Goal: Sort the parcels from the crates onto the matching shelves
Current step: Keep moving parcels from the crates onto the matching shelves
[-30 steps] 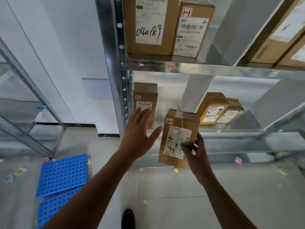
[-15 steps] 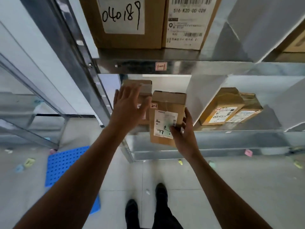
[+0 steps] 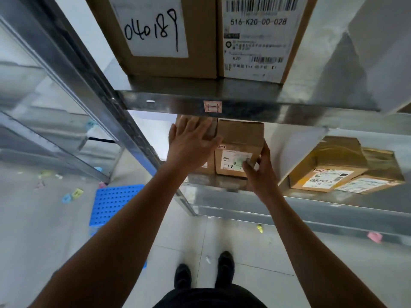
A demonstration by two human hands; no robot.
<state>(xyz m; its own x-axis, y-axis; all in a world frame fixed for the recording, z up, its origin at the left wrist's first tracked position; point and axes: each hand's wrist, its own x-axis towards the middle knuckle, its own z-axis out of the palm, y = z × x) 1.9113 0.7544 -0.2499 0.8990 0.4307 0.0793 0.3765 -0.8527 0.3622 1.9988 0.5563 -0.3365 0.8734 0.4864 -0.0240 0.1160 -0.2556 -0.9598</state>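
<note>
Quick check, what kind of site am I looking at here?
Most likely a parcel sorting or storage room: galvanised metal shelving with a section tag, labelled cardboard parcels bearing barcodes, and a blue plastic pallet on the tiled floor.

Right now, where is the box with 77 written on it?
The box stands on the lower shelf, near its left end under the pink tag, between the left hand and right hand, beside another box.
</note>
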